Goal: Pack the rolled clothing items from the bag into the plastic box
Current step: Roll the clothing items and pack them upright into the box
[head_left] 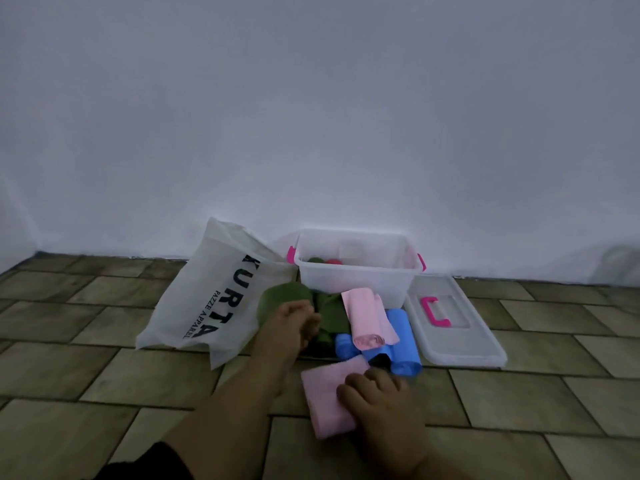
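A white cloth bag with black lettering lies on the tiled floor, left of a clear plastic box with pink latches. Inside the box show a green and a red item. In front of the box lie rolled clothes: green rolls, a pink roll and blue rolls. My left hand reaches over a green roll with fingers curled on it. My right hand grips a second pink roll on the floor nearer to me.
The box's clear lid with a pink handle lies flat on the floor to the right of the box. A white wall stands right behind the box and bag. Brown floor tiles spread to the left, right and front.
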`<state>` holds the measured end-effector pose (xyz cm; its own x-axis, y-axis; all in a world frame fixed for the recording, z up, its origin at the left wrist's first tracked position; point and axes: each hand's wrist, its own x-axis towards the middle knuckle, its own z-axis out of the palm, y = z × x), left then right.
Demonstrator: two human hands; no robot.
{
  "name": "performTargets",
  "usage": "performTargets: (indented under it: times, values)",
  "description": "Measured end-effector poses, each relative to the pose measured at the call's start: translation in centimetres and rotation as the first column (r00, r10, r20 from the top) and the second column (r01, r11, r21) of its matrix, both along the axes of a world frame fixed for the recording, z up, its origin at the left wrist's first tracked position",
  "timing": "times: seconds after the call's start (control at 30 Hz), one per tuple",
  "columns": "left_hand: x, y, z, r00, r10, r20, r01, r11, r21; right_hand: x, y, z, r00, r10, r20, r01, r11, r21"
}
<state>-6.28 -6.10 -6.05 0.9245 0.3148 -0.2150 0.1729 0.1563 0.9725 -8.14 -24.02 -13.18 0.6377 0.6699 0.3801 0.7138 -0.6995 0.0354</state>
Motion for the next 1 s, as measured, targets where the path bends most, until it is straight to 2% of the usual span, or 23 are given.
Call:
performTargets:
  times: [0.03, 0.1, 0.17, 0.23, 0.37, 0.47, 0.57, 0.67, 0.77, 0.87, 1.0]
  values:
    - [-0.3, -0.5, -0.3, 0.989, -0.149, 0.008, 0.147, 0.982, 0.12, -0.2, -0.1, -0.4, 0.998, -0.018, -0.052, 0.017, 1.0, -0.009]
    - [-0.8, -1.6, -1.5, 0.889, -0.432, -0.151, 0.458, 0.845, 0.277, -0.4, -0.3, -0.4, 0.985, -0.074, -0.154, 0.071, 0.997, -0.021]
    - [-1.2, -2.1, -2.9, 0.819, -0.475, -0.32, 0.573, 0.669, 0.473, -0.4, -0.3, -0.3, 0.961, -0.134, -0.241, 0.126, 0.991, -0.048]
    - [-1.3, -2.2, -3.7, 0.815, -0.43, -0.387, 0.579, 0.588, 0.566, -0.9, 0.3, -0.5, 0.909, -0.219, -0.356, 0.219, 0.975, -0.039]
    - [-0.9, -2.4, -4.0, 0.802, -0.417, -0.428, 0.597, 0.59, 0.544, -1.3, 2.7, -0.7, 0.848, -0.342, -0.406, 0.387, 0.922, 0.032]
    - [-0.3, -2.2, -4.4, 0.799, -0.405, -0.444, 0.598, 0.614, 0.515, -1.1, 3.6, -0.8, 0.782, -0.412, -0.469, 0.446, 0.894, -0.041]
    - [0.0, -2.1, -4.8, 0.777, -0.442, -0.448, 0.624, 0.633, 0.458, -1.5, 3.7, -1.1, 0.773, -0.42, -0.475, 0.421, 0.9, -0.112]
    - [0.5, -2.0, -5.2, 0.763, -0.446, -0.468, 0.645, 0.567, 0.512, -2.4, 3.3, -1.2, 0.782, -0.436, -0.445, 0.429, 0.895, -0.121]
    - [0.7, -1.7, -5.4, 0.739, -0.474, -0.48, 0.672, 0.571, 0.472, -2.5, 3.1, -0.7, 0.763, -0.448, -0.466, 0.426, 0.891, -0.158]
    - [0.7, -1.7, -5.7, 0.744, -0.476, -0.47, 0.668, 0.551, 0.499, -2.1, 3.5, 0.2, 0.751, -0.449, -0.483, 0.417, 0.891, -0.181]
    - [0.8, -1.6, -5.9, 0.747, -0.461, -0.479, 0.665, 0.512, 0.543, -1.6, 2.4, 1.0, 0.74, -0.386, -0.552, 0.315, 0.923, -0.223]
